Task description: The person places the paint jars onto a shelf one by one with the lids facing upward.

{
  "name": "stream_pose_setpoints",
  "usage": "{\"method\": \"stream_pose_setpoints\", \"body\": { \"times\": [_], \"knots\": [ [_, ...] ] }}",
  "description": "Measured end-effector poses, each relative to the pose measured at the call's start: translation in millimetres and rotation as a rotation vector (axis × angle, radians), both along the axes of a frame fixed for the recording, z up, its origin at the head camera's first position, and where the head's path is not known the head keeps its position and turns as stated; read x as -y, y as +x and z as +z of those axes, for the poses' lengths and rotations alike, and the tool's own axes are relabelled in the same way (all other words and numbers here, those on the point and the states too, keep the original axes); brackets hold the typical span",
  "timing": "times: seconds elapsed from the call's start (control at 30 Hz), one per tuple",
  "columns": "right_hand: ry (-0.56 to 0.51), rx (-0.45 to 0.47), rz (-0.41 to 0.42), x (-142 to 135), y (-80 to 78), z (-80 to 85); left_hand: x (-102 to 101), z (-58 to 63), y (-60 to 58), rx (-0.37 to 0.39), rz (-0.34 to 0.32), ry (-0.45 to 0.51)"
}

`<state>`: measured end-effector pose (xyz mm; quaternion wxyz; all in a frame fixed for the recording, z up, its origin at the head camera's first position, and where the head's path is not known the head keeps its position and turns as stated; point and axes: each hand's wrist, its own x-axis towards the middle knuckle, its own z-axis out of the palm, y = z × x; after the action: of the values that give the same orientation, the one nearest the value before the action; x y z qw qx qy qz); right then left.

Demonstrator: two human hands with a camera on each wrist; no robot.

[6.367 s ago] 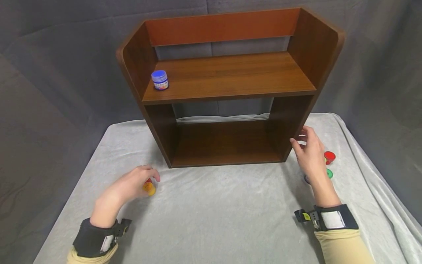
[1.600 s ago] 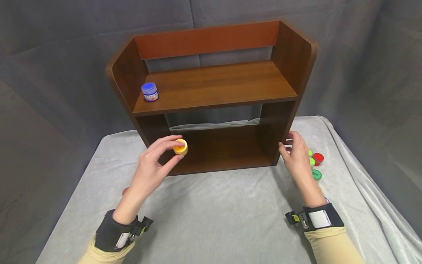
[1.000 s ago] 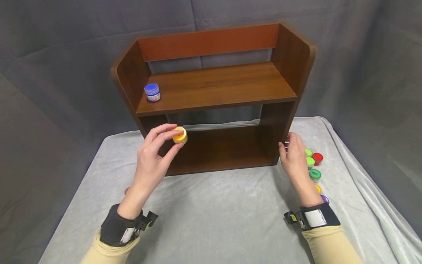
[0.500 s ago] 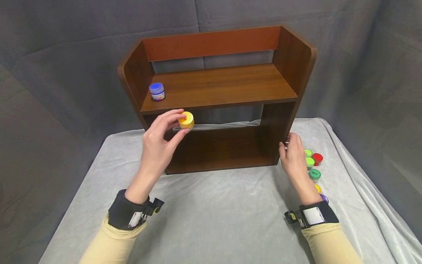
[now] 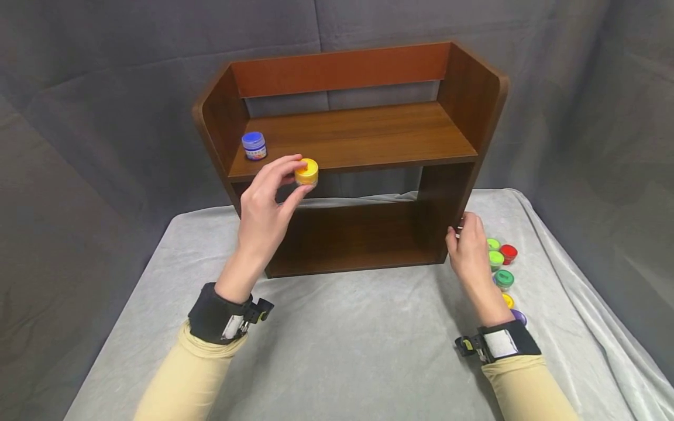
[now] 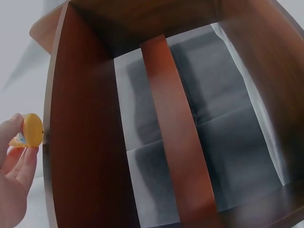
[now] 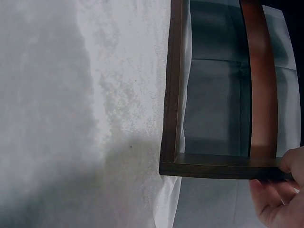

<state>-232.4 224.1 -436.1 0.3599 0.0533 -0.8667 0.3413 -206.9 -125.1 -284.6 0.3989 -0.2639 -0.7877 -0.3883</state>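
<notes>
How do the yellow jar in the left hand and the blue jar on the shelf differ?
The yellow jar is yellow-lidded, the blue jar blue-lidded. The left hand pinches the yellow jar and partly covers it; the blue jar stands untouched and in full view on the upper shelf. Both are small, round jars.

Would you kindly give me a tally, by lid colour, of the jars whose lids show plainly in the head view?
Blue-lidded jar: 1
Yellow-lidded jars: 2
Light green-lidded jars: 2
Dark green-lidded jar: 1
Red-lidded jar: 1
Purple-lidded jar: 1
Total: 8, leaving out any hidden ones
</notes>
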Motion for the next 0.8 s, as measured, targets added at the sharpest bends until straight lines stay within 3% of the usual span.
{"method": "stream_pose_setpoints", "body": {
  "times": [0.37,0.8],
  "knots": [
    [-0.029,0.012,-0.02,1.5,2.0,-0.3,-9.2,7.0,-7.7,-0.057,0.042,0.017],
    [-0.114,0.138,-0.062,6.1,7.4,1.8,-9.7,12.0,-12.4,0.061,0.075,-0.06]
  ]
}}
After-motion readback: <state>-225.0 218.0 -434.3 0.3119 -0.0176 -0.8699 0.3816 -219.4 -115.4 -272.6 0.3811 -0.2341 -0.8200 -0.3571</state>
